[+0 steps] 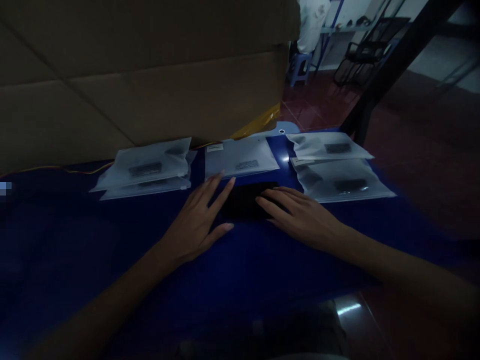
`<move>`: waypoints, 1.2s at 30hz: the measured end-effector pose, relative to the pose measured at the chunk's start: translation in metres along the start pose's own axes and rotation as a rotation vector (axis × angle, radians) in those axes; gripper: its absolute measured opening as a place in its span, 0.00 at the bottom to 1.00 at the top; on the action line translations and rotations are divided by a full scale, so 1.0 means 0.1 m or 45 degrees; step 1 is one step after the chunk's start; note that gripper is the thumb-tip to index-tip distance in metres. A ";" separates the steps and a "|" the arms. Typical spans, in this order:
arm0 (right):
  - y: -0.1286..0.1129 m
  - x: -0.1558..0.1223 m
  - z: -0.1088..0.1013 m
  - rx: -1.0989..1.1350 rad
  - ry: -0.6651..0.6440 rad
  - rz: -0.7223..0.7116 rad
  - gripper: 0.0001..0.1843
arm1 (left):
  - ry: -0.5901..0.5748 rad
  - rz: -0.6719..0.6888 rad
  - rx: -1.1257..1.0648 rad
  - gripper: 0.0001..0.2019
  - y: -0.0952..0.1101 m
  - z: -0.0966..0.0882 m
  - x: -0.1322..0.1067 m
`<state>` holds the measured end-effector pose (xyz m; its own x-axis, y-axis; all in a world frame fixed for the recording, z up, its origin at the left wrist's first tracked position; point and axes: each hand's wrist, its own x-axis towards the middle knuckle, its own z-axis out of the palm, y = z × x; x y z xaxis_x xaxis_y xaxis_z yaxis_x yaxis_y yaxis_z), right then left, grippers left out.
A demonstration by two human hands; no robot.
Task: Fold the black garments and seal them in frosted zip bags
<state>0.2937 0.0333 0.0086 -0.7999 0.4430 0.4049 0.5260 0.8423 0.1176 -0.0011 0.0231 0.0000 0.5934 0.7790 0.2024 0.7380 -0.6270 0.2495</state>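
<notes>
A black, flat rectangular item (245,201) lies on the blue tabletop (240,260); the dark picture hides what kind it is. At its left edge is my left hand (198,217), open, fingers spread and thumb apart. My right hand (296,212) rests over its right end with the fingers stretched out flat. Just beyond the hands lies a frosted zip bag (240,157) with printed text and a small label. More frosted zip bags (150,162) are stacked at the left, and others (345,180) overlap at the right, with dark contents showing through.
A large cardboard box (168,100) rises behind the table on the left. A dark slanted metal post (397,65) stands at the right. Farther back are a black chair (363,52), a blue stool (300,67) and a seated person in light clothing (311,25).
</notes>
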 end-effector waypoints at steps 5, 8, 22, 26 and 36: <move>0.04 -0.01 -0.03 -0.076 0.005 -0.058 0.29 | -0.118 -0.102 0.056 0.40 -0.09 0.05 -0.01; 0.05 -0.02 -0.02 -0.070 0.006 -0.059 0.31 | -0.130 -0.106 0.057 0.39 -0.10 0.05 -0.01; -0.04 -0.05 0.02 0.250 0.133 -0.306 0.10 | 0.244 -0.107 0.198 0.24 -0.06 0.00 -0.02; -0.02 -0.05 0.01 0.170 0.081 -0.314 0.13 | 0.303 -0.035 0.260 0.16 -0.10 0.03 -0.04; -0.03 -0.04 0.00 0.052 0.217 -0.371 0.16 | 0.303 0.176 0.515 0.19 0.03 -0.08 -0.09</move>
<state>0.2954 0.0292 0.0064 -0.8532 0.1267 0.5059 0.2673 0.9392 0.2156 -0.0066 0.0142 0.0063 0.6394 0.6370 0.4306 0.7512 -0.6368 -0.1737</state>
